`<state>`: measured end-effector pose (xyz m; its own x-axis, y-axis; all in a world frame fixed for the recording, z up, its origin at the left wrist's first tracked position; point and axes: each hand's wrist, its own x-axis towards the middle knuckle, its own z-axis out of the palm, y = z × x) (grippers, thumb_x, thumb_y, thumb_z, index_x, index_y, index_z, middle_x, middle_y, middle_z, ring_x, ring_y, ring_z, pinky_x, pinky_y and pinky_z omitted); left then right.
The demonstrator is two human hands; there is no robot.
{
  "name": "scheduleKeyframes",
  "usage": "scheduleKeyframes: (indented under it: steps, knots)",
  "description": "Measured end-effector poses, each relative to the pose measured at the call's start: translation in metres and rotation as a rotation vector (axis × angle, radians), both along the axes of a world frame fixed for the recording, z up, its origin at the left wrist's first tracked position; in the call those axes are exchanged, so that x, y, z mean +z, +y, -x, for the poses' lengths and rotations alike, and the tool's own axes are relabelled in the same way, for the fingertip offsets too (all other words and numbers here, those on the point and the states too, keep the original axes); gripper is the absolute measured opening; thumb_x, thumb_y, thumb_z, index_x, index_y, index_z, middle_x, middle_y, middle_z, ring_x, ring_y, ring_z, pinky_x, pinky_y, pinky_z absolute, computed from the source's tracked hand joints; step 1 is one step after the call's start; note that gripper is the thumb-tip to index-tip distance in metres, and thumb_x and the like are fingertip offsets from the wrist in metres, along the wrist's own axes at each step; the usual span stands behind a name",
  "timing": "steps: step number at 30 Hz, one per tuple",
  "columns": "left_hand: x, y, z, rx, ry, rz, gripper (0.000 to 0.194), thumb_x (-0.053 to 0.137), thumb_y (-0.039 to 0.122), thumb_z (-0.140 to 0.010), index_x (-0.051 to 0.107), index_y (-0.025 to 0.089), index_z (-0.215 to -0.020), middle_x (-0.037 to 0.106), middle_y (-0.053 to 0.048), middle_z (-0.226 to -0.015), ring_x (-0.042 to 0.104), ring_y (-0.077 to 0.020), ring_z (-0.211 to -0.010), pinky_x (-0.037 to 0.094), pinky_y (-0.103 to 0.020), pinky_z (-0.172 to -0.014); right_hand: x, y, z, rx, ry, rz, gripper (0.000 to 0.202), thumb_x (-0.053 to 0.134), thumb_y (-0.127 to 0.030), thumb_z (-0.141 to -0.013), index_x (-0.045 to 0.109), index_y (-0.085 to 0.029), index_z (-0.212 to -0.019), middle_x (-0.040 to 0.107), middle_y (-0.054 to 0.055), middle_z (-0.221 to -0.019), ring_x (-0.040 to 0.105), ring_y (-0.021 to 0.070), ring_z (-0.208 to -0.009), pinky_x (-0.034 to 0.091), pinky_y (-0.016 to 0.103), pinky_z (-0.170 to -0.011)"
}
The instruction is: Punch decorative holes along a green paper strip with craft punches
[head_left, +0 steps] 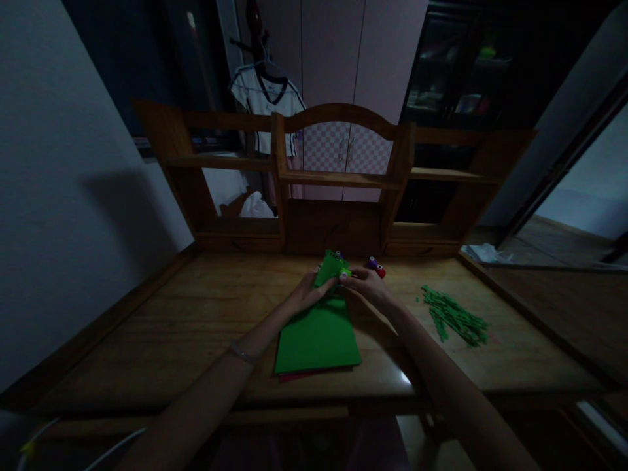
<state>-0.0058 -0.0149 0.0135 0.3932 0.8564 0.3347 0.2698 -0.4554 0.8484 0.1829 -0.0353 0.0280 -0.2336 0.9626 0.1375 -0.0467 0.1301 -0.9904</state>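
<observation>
A narrow green paper piece (330, 263) with a row of cut-outs along its far edge is pinched in my left hand (309, 292), thumb on top. My right hand (369, 286) is closed around a small bright green punch (344, 272) at that piece's right edge. Beneath both hands lies a stack of green sheets (318, 337), with a red edge (300, 376) showing under its near side. Close behind my right hand are a purple punch (371, 262) and a red punch (381, 271).
Green paper strips (455, 315) lie in a loose pile on the right of the wooden table (206, 314). A wooden shelf unit (338, 178) rises along the back edge. White crumpled material (485, 253) sits beyond the right rim.
</observation>
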Motion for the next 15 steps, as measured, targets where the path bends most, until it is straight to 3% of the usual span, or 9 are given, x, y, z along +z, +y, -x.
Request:
scheduleKeyframes:
  steps: [10, 15]
  knots:
    - [-0.012, 0.007, 0.0, -0.033, 0.008, -0.087, 0.035, 0.049, 0.043, -0.084, 0.063, 0.017, -0.103, 0.068, -0.005, -0.099, 0.062, -0.0195, -0.09, 0.049, -0.03, -0.08, 0.005, -0.002, -0.004, 0.031, -0.072, -0.027, 0.032, 0.073, -0.039, -0.067, 0.066, -0.017, -0.09, 0.065, 0.005, -0.089, 0.059, 0.0163, -0.079, 0.044, 0.028, -0.071]
    - [-0.011, 0.008, -0.001, -0.023, 0.011, -0.12, 0.033, 0.051, 0.041, -0.083, 0.062, 0.017, -0.103, 0.067, -0.005, -0.102, 0.062, -0.0205, -0.093, 0.049, -0.033, -0.083, 0.003, 0.001, -0.003, 0.035, -0.058, -0.01, 0.035, 0.075, -0.039, -0.063, 0.065, -0.017, -0.089, 0.064, 0.003, -0.085, 0.058, 0.0146, -0.073, 0.042, 0.025, -0.062]
